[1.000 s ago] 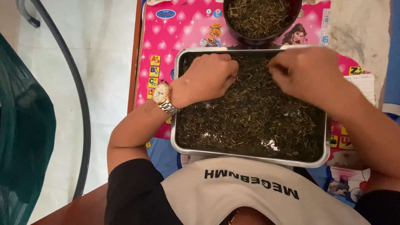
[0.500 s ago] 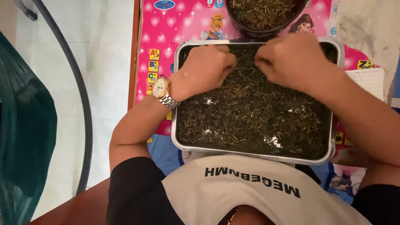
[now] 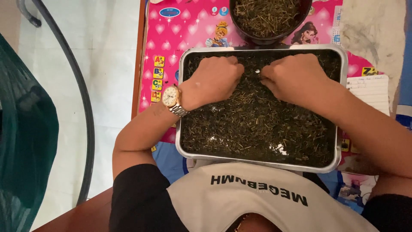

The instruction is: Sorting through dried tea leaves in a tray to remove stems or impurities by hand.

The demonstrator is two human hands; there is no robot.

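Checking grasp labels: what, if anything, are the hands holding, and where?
Cannot be told. Left hand and right hand rest curled, knuckles up, on the dried leaves in the metal tray; fingertips are hidden.

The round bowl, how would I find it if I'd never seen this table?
Start at the big metal tray of dried leaves where both hands work. Look just past its far edge, on the pink mat. The dark bowl sits there, the only round container, holding twiggier, lighter bits.

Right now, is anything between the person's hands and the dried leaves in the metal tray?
Nothing visible: the left hand and right hand rest directly on the dark dried leaves in the rectangular metal tray.
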